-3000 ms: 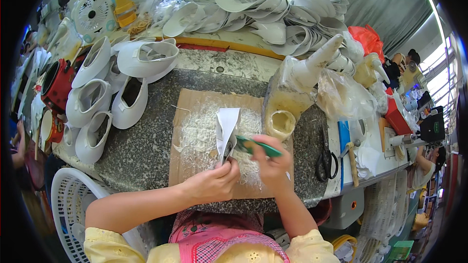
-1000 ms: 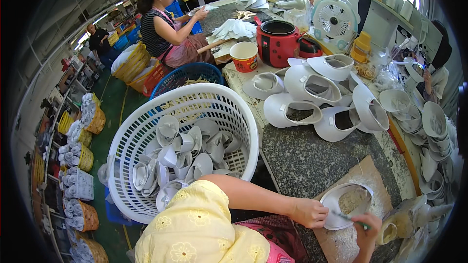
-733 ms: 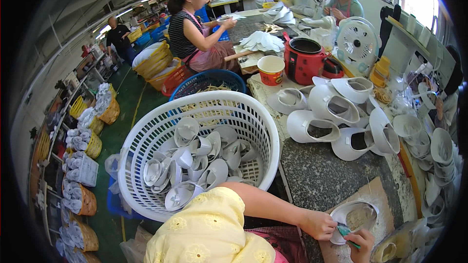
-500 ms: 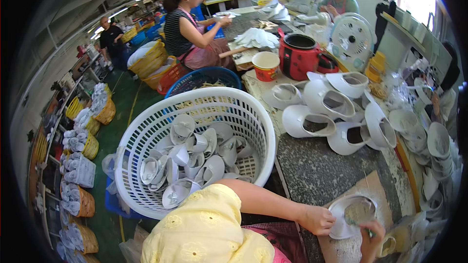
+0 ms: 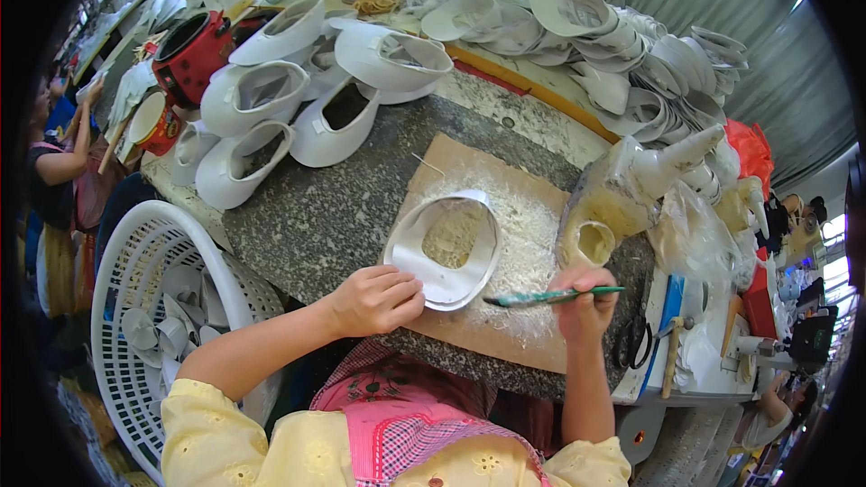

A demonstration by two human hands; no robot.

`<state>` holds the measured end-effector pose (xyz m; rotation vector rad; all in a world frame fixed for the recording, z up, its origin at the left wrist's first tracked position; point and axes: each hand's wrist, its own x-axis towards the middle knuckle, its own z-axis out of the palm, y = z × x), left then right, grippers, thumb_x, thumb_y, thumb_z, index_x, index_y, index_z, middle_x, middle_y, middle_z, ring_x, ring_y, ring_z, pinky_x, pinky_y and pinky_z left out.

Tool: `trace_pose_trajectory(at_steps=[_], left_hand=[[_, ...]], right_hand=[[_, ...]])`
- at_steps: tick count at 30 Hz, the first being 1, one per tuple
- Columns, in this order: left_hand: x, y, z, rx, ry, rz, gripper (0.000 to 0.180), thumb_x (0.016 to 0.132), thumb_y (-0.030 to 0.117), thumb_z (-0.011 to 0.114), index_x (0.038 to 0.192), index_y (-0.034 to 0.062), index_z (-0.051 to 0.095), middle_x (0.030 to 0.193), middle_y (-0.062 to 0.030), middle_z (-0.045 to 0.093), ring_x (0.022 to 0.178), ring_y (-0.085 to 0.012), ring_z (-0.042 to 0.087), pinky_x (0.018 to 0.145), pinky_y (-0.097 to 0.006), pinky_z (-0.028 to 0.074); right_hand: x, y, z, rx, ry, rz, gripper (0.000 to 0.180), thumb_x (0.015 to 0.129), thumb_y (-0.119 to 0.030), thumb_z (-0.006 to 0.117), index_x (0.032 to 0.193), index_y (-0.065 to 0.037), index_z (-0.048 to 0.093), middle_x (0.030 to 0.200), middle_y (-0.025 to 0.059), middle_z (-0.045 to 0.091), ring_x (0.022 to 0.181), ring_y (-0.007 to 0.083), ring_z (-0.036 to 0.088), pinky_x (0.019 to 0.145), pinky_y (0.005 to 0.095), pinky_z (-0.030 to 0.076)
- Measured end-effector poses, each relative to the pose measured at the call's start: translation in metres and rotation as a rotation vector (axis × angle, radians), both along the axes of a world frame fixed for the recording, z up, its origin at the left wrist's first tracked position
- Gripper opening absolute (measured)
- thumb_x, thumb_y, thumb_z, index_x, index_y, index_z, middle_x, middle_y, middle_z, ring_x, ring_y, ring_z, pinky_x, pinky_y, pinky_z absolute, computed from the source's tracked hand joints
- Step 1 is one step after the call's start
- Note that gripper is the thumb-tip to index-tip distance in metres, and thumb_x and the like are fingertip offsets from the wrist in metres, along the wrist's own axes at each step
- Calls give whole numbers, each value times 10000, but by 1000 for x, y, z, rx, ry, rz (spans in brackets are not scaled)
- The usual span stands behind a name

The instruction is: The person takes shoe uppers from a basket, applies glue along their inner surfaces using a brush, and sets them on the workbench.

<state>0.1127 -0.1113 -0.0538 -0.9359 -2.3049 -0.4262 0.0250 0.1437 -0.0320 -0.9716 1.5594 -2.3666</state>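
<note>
A white shoe upper (image 5: 424, 281), bent into an oval with an open middle, lies on a cardboard sheet (image 5: 460, 162) crusted with pale residue. My left hand (image 5: 374, 300) pinches its lower left rim with curled fingers. In my right hand (image 5: 585, 300) is a green-handled brush (image 5: 532, 298), its dark tip pointing left, just off the upper's lower right edge. Above that hand sits a residue-coated plastic container (image 5: 613, 207) with a round opening facing me.
Several white uppers (image 5: 257, 97) stand at the back left, beside a red pot (image 5: 191, 50). More are stacked (image 5: 667, 63) at the back right. A white basket (image 5: 158, 212) holds others at left. Scissors (image 5: 636, 343) lie near the right edge.
The view has swung right, bringing the work to the middle. My right hand, earlier at the upper's inner edge, is now apart from it to the right with the brush.
</note>
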Motion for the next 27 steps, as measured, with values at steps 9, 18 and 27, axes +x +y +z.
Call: trace_pose_trajectory(at_steps=[9,18,27], left_hand=[[-48,-43,84,1011,-242,457,71,610,-22,608,655,18,571,621,-42,567,551,-84,516,520,-194,403],[-23,-176,182,1561,128,95,190,705,11,585,886,-1,529,791,-109,581,675,-161,582,604,-246,504],[-2,-347,58,1919,186,374,154,720,41,569,869,12,544,828,-70,579,669,-159,571,579,-243,471]], right_hand=[[36,15,-62,-19,-448,-237,251,729,-180,597,855,-18,452,632,67,518,457,166,523,352,244,392],[32,2,-55,-99,-431,-365,241,763,-214,552,860,-22,444,578,63,526,421,126,504,306,203,358],[27,4,-59,-107,-333,-456,244,794,-241,504,907,-33,444,580,49,528,422,117,491,351,208,374]])
